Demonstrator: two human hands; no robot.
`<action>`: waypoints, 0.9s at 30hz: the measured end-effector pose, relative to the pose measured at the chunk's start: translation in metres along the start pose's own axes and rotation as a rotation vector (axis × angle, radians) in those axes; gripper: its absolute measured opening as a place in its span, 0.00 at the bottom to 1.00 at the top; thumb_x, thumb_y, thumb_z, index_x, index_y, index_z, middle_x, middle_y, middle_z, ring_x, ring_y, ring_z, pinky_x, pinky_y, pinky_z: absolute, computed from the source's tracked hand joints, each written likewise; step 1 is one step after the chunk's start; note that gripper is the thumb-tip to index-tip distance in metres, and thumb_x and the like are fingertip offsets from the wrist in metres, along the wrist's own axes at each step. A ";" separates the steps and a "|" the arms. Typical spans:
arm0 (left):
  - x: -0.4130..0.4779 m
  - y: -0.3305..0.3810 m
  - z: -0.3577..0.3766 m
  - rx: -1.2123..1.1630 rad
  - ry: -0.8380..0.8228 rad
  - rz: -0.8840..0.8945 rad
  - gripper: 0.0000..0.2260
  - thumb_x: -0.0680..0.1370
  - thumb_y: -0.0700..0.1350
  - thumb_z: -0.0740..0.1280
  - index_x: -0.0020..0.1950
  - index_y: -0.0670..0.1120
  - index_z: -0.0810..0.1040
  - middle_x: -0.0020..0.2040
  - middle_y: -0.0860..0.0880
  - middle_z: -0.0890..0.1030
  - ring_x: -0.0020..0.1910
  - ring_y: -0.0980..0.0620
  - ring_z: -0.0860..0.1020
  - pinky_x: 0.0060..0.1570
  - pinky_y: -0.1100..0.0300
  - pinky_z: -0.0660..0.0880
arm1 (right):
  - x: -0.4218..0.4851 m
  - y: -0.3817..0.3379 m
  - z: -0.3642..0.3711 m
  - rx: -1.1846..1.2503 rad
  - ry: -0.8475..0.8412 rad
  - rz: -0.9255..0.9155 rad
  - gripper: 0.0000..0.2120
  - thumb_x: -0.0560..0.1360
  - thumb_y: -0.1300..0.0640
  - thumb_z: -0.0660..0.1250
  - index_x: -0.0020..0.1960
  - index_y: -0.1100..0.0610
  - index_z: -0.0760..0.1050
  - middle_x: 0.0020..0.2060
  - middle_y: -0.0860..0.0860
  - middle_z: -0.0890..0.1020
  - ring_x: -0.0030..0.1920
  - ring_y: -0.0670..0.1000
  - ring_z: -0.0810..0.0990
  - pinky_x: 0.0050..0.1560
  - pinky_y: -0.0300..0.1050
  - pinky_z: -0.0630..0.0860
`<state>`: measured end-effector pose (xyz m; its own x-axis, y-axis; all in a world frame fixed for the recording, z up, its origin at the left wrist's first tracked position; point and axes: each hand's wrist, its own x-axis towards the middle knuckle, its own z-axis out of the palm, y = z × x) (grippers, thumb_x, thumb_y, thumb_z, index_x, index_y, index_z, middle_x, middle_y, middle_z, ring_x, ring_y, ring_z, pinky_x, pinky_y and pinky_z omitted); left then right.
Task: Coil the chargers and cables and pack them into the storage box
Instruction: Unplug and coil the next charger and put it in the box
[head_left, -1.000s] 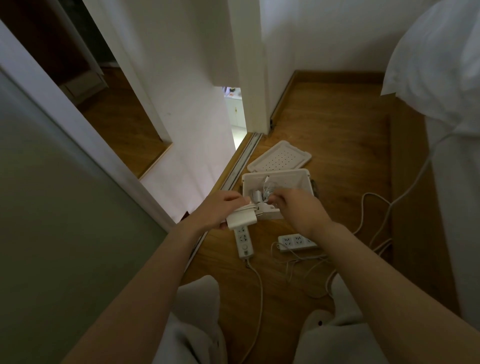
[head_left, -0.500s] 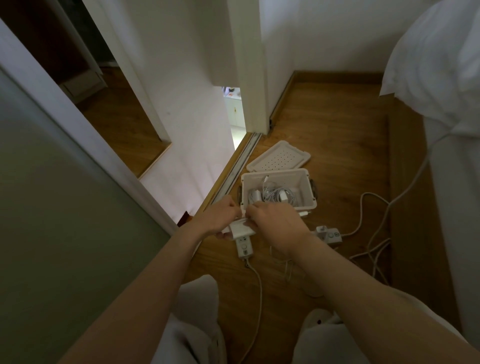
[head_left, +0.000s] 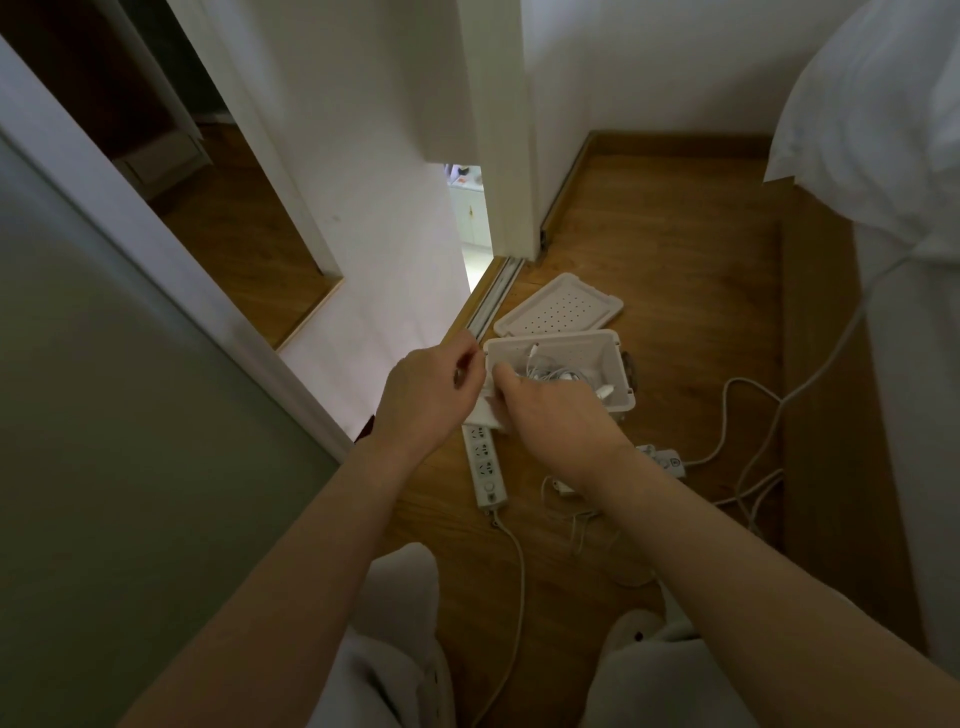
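Note:
A white storage box (head_left: 618, 358) stands open on the wooden floor, with coiled white cables (head_left: 558, 373) inside. Just in front of its left corner, my left hand (head_left: 431, 400) and my right hand (head_left: 556, 415) both hold a white charger brick (head_left: 485, 415) with curled fingers. The hands hide most of the brick and its cable. A white power strip (head_left: 485, 467) lies on the floor below the hands. A second power strip (head_left: 667, 460) lies to the right, partly hidden by my right wrist.
The box's perforated lid (head_left: 558, 312) lies behind the box. Loose white cables (head_left: 748, 457) trail across the floor to the bed (head_left: 909, 260) on the right. A sliding door track (head_left: 493, 299) and a white wall are on the left. My knees are at the bottom.
My hands have drawn closer together on the charger brick and shifted slightly toward the box's left corner. The second power strip has slid to the right.

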<state>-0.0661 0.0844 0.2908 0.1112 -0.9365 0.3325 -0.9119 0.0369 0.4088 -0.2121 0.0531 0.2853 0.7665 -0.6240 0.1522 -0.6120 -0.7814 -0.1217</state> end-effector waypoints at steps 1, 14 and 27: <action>0.001 0.000 0.000 0.008 0.001 0.027 0.08 0.81 0.47 0.59 0.50 0.45 0.74 0.39 0.53 0.77 0.34 0.56 0.77 0.35 0.65 0.75 | -0.001 0.002 0.000 0.056 0.010 0.021 0.06 0.82 0.54 0.49 0.54 0.55 0.62 0.37 0.49 0.76 0.29 0.48 0.70 0.26 0.39 0.65; 0.004 0.008 0.020 -0.400 0.098 -0.516 0.08 0.79 0.49 0.61 0.49 0.46 0.73 0.40 0.55 0.74 0.35 0.58 0.74 0.31 0.71 0.66 | -0.012 -0.006 0.014 0.731 -0.018 0.293 0.08 0.82 0.53 0.53 0.51 0.56 0.67 0.36 0.46 0.74 0.31 0.41 0.71 0.28 0.33 0.63; 0.010 0.008 0.019 -0.755 0.211 -0.903 0.07 0.75 0.49 0.69 0.45 0.48 0.74 0.42 0.51 0.76 0.40 0.52 0.77 0.38 0.59 0.77 | -0.012 -0.008 0.015 0.191 -0.017 0.147 0.33 0.71 0.38 0.66 0.63 0.60 0.60 0.59 0.55 0.66 0.58 0.52 0.71 0.54 0.44 0.76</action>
<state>-0.0799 0.0681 0.2810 0.7191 -0.6565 -0.2277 -0.0164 -0.3435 0.9390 -0.2129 0.0670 0.2695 0.6760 -0.7298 0.1027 -0.6705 -0.6668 -0.3252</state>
